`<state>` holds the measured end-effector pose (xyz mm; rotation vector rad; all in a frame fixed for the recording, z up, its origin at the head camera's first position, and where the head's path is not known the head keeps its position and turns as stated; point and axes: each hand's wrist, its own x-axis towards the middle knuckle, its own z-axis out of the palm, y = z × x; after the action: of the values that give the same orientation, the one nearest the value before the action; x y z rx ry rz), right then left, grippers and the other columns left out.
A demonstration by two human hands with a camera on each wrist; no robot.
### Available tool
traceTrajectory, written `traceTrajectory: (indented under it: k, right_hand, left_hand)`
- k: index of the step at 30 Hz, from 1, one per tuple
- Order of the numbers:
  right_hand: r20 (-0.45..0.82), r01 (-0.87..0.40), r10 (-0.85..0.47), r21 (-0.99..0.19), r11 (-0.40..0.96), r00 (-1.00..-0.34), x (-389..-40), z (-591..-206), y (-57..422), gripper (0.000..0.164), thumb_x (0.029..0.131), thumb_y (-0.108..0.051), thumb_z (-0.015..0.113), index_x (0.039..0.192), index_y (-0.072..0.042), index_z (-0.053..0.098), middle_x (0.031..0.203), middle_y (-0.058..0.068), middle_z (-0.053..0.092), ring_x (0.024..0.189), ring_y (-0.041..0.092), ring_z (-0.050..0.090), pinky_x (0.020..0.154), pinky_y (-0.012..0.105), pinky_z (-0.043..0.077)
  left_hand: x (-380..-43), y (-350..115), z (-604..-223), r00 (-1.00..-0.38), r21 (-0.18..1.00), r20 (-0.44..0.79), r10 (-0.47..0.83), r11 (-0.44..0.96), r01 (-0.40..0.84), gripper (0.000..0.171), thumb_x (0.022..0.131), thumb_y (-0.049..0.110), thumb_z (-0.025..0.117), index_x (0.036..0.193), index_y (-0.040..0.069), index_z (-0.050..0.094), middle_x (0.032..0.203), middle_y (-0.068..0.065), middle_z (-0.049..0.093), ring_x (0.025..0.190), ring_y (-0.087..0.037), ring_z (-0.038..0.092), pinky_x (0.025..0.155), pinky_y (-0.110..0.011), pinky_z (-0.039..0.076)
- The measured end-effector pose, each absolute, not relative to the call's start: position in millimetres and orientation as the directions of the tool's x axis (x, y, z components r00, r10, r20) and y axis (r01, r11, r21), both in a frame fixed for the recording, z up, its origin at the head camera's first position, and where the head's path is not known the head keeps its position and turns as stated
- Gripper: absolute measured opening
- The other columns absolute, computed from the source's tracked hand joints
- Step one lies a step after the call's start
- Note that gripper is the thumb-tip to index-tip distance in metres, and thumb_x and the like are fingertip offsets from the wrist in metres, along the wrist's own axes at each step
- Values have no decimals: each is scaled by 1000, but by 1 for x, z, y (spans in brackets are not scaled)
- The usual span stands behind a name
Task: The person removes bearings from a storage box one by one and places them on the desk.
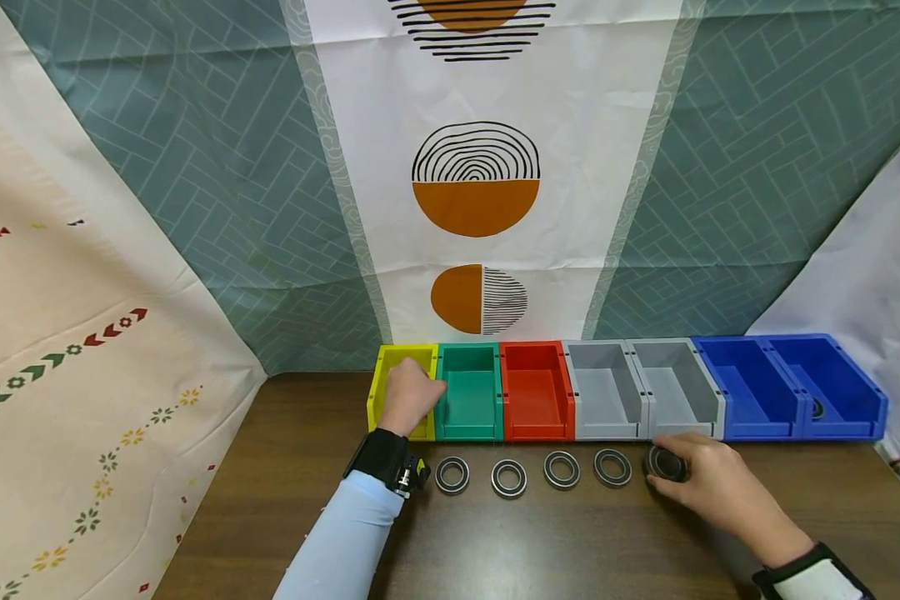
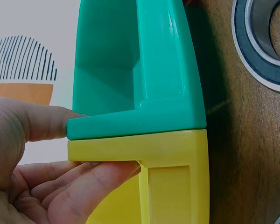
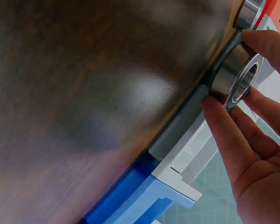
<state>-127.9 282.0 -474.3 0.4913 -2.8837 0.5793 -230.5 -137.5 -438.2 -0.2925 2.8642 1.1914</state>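
Note:
In the head view my left hand (image 1: 407,396) is at the yellow bin (image 1: 375,408) and the green bin (image 1: 471,383). The left wrist view shows it pinching their adjoining side walls, thumb on the green wall (image 2: 107,123), fingers curled inside the yellow bin against its wall (image 2: 107,148). My right hand (image 1: 712,487) holds a ball bearing (image 1: 669,465) in front of the grey bins, at the right end of a row of bearings. The right wrist view has this bearing (image 3: 228,70) tilted between thumb and fingertips, its steel outer side showing.
Several bearings (image 1: 438,476) lie flat in a row before the bins. Rightward from green stand a red bin (image 1: 537,379), two grey bins (image 1: 600,375) and two blue bins (image 1: 742,379). A bearing (image 1: 817,408) sits in the rightmost blue bin. Patterned cloth (image 1: 480,250) hangs behind.

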Motion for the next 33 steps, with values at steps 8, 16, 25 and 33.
traceTrajectory:
  k: [8,16,25,33]
  right_hand:
    - [203,-358,-305,-325,875,-930,-130,-480,282,51,70,-25,94,111,1,76,105,17,74,99,39,71,84,59,56]
    - [194,-367,-319,-315,875,-928,-135,-483,282,52,72,-28,94,111,1,76,102,16,75,96,38,72,83,58,56]
    - [153,-355,-321,-331,874,-935,-135,-481,282,50,74,-28,92,112,0,76,104,15,75,98,37,72,84,59,56]
    - [142,-352,-323,-333,875,-936,-135,-481,283,52,74,-29,93,113,0,76,106,16,75,99,37,72,85,58,56]
  left_hand:
    - [-230,-137,-438,-982,698,-96,-160,693,-181,38,87,11,71,56,11,47,51,1,39,41,-19,47,40,-24,35]
    - [-231,-136,-436,-978,694,-120,-170,691,-205,38,88,12,72,57,10,48,51,0,40,42,-20,48,41,-24,36]
    - [-232,-136,-436,-979,684,-113,-171,701,-202,39,88,12,72,57,10,48,51,0,41,42,-19,49,41,-24,36]
    - [-231,-136,-435,-979,692,-117,-169,693,-202,37,88,12,72,58,9,50,52,0,41,43,-21,51,41,-25,39]
